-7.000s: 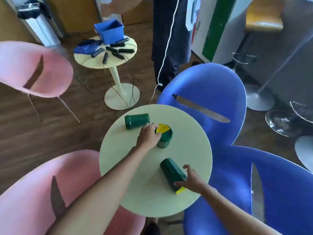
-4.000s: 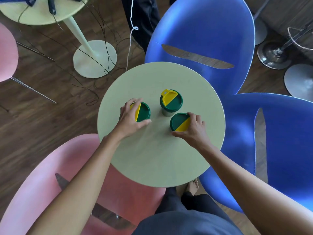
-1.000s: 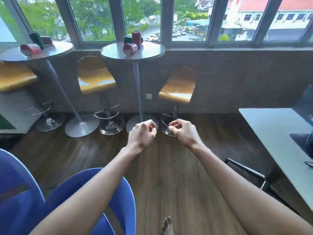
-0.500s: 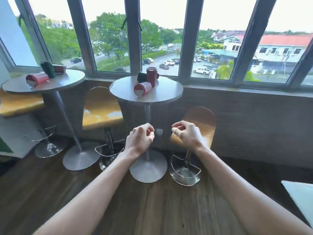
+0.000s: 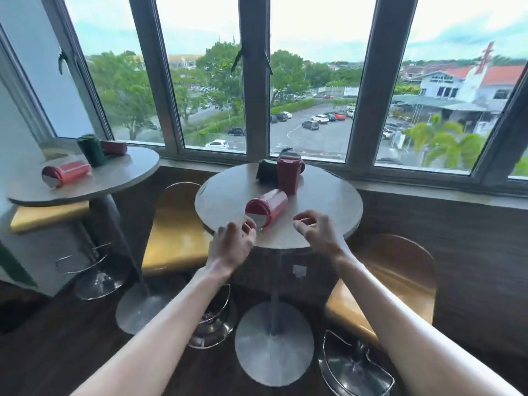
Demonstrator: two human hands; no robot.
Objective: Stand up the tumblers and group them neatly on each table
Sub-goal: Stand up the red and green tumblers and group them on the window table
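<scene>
The left hand (image 5: 233, 241) hovers over the near edge of the round grey table (image 5: 323, 201), fingers loosely curled and parted, holding nothing; its fingertips sit just short of the capped mouth of the fallen red tumbler (image 5: 267, 207), close to touching, though contact cannot be made out. The right hand (image 5: 317, 228) is likewise empty and half-curled, at the same near edge but a little to the right of that tumbler, with bare tabletop between them. The tumbler lies on its side with its long axis running from the near-left, where the lid faces the left hand, toward the far-right, where its base nearly reaches the upright red tumbler (image 5: 289, 174) standing toward the far edge. So the left hand looks nearer the lid end, while the right would meet the barrel from the side. Behind the upright one, a dark green tumbler (image 5: 265, 172) lies at the far edge, partly hidden. On the neighbouring table (image 5: 120, 175) to the left, another red tumbler (image 5: 67, 174) lies down, well apart from both hands.
</scene>
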